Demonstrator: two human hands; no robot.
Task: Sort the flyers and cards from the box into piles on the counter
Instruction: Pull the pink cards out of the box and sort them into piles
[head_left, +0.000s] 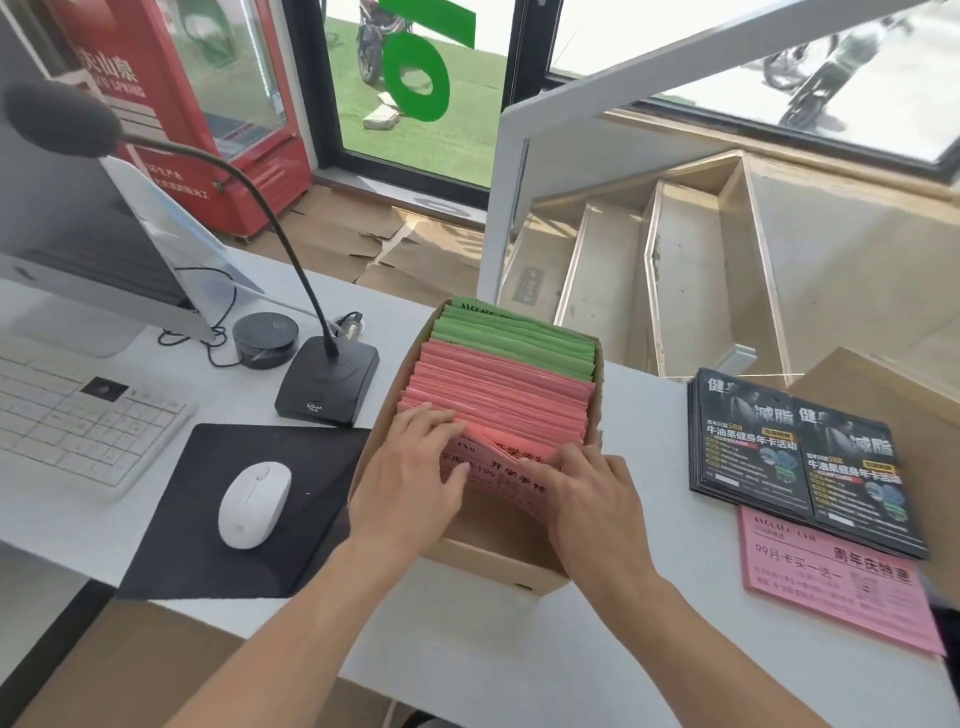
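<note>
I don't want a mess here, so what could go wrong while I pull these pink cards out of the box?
1. Both hands, left and right, work the tilted pink cards; a loose grip could spill some.
2. The box sits near the counter edge; tugging could drag it off.
3. The black flyers overlap the pink sheet; piles could mix.

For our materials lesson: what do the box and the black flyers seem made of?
Box: likely corrugated cardboard, matte brown with a thick raw-looking rim. Black flyers: probably coated paper, slightly glossy, thin stacked edges showing.
</note>
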